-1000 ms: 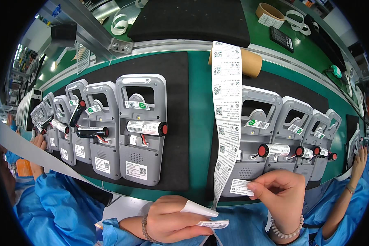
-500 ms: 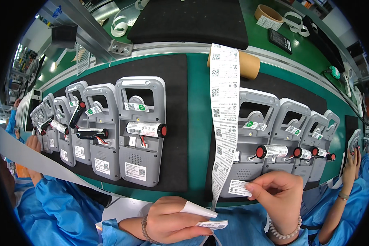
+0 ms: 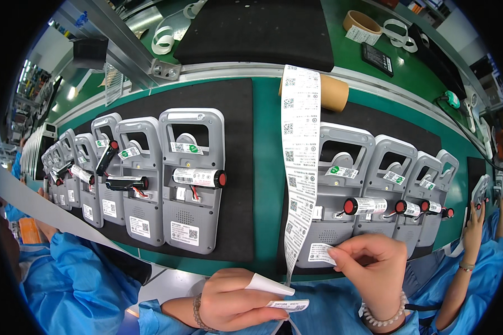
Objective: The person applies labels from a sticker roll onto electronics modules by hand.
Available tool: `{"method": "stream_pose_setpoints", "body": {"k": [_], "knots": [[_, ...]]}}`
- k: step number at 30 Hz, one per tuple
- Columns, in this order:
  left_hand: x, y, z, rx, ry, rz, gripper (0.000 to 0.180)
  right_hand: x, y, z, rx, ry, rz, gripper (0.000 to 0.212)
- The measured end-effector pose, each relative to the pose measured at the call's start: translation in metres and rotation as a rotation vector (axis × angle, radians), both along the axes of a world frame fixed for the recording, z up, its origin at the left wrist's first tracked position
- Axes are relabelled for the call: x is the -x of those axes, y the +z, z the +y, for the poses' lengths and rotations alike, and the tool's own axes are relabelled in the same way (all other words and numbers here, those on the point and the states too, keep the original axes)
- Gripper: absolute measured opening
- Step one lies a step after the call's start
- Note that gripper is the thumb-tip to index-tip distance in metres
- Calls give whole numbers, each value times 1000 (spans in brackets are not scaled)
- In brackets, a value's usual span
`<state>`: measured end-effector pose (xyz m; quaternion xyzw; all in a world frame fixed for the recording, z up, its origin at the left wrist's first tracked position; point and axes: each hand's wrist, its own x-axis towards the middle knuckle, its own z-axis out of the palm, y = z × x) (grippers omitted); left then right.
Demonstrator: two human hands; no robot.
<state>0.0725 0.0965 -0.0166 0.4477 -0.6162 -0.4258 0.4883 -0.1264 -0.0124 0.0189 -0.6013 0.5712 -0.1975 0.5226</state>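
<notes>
My right hand point(image 3: 374, 268) pinches the edge of a white printed label point(image 3: 319, 253) between thumb and forefinger. That label lies against the lower part of a grey plastic housing point(image 3: 341, 134) with a handle opening; whether it is stuck down I cannot tell. A battery with a red end point(image 3: 369, 206) rests across this housing, joined by short wires. My left hand point(image 3: 237, 298) is closed around the lower end of a label strip point(image 3: 300, 173), whose folded backing and one label point(image 3: 289, 305) stick out past the fingers. The strip hangs over the housing's left edge.
A cardboard roll point(image 3: 333, 94) lies behind the strip. More grey housings point(image 3: 193, 134) with batteries stand in rows on black mats point(image 3: 240, 167). A tape roll point(image 3: 362, 23) and a black flat pack point(image 3: 377, 59) are beyond the rail. Co-workers' hands point(image 3: 474, 234) work at both sides.
My right hand has shifted slightly left and brought the label flatter against the grey housing. My left hand keeps hold of the strip, almost unmoved. The whole view has moved a little.
</notes>
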Motion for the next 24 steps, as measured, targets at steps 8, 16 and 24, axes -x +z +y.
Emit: {"method": "stream_pose_setpoints", "body": {"k": [8,16,24], "knots": [[3,6,2,0,28,-43,22,0,-9,9,941,306,635,21],[14,22,-5,-7,102,-24,22,6,17,22,334,308,-260,25],[32,40,-6,-81,231,-78,18,9,1,40,44,191,-549,24]]}}
